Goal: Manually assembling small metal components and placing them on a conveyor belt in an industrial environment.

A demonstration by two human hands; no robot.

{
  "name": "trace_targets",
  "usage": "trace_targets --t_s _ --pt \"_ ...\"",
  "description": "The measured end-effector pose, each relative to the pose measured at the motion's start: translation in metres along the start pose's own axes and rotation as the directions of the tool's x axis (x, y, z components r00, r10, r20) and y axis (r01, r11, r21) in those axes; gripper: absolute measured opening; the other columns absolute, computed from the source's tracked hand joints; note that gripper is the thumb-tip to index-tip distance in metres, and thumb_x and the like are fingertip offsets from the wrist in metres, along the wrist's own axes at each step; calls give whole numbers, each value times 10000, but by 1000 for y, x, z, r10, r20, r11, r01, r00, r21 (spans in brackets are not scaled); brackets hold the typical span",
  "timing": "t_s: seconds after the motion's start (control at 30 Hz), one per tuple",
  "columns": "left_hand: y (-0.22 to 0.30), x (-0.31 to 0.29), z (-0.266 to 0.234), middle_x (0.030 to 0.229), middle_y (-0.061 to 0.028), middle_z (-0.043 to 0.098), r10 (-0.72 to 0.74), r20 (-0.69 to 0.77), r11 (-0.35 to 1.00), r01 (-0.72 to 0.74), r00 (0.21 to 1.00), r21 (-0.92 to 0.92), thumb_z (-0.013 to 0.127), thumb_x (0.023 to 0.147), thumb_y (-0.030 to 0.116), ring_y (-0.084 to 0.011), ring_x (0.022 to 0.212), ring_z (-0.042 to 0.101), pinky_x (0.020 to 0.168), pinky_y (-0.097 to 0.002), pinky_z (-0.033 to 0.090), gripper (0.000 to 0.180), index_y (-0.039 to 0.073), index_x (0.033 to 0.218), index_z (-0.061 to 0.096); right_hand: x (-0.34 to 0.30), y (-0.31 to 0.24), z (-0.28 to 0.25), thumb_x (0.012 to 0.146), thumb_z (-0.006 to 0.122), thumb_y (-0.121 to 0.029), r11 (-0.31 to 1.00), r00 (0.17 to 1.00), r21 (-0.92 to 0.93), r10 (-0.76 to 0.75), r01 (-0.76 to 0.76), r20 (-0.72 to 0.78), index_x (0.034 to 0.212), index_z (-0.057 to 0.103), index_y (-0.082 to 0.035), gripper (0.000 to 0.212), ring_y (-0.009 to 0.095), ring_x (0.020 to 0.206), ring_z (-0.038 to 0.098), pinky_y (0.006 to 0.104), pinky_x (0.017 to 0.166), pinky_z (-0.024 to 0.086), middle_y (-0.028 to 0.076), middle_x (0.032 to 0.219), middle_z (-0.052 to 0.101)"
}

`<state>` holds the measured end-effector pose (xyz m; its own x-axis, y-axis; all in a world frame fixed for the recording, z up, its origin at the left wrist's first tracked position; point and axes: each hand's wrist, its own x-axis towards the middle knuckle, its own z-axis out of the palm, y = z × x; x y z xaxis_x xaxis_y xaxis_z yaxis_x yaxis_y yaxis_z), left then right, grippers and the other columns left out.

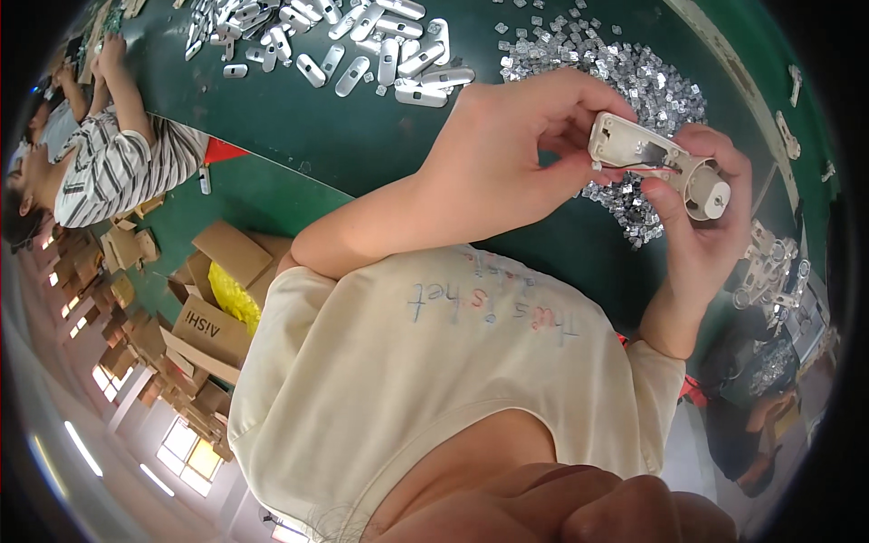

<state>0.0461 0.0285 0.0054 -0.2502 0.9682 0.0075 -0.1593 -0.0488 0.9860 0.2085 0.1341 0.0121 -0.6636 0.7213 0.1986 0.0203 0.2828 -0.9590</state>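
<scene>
Cream plastic housing, elongated, open side up showing red and dark wires inside, with a round cap at one end; held tilted above the green counter.

Open strip: a bare band of the green tabletop runs between the two heaps above and the forearm below; a hand could pass along it.
Far left: a heap of white plastic shells covers the tabletop there.
Far right: a spread of small silver metal bits fills the tabletop, reaching right under the hands.
Middle: the left hand and right hand both grip a beige plastic housing, blocking the way above the metal bits.
Right edge: a cluster of white plastic parts crowds the rim.
Far left edge: another person's striped sleeve lies by the tabletop corner.
Lower left: cardboard boxes are stacked close together beside the tabletop.
</scene>
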Motion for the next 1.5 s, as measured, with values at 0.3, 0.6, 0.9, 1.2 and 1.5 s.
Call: trace_targets --t_s 0.3,0.6,0.9,1.2,1.5 --pt "3 5 2 986 -124 613 -39 21 999 38 999 27 555 806 -102 -160 849 631 700 -244 534 273 -62 1074 522 0 -5 1 697 741 14 992 994 -58 107 -108 -7 1024 520 -9 396 97 835 532 205 723 431 47 976 548" --pt "-17 7 8 902 -81 613 -5 -106 990 19 994 136 555 845 -47 -116 771 625 666 -195 506 163 -35 1006 537 1 0 7 723 705 37 914 920 111 383 -390 82 967 543 -9 297 63 806 521 179 682 424 17 941 557" --pt "-42 16 -3 755 -48 517 397 -186 823 -258 899 506 616 684 -67 -152 624 501 539 -247 410 188 45 821 551 6 24 25 690 717 65 955 993 -273 -115 115 15 897 547 2 276 136 772 538 227 677 438 101 880 574" --pt "-37 19 -67 854 -128 575 335 -338 548 110 879 829 707 763 187 -207 704 619 581 -322 504 311 3 960 550 188 135 -34 773 691 -279 944 983 -275 170 -184 -75 1129 539 -19 466 115 850 572 238 806 439 63 978 595" --pt "-52 -3 -94 799 -117 640 141 -360 391 283 922 876 660 718 92 -265 686 626 639 -340 496 164 44 875 657 136 86 -37 767 702 -235 839 970 -538 192 -82 151 1017 627 -55 317 143 912 575 256 790 434 52 951 626"
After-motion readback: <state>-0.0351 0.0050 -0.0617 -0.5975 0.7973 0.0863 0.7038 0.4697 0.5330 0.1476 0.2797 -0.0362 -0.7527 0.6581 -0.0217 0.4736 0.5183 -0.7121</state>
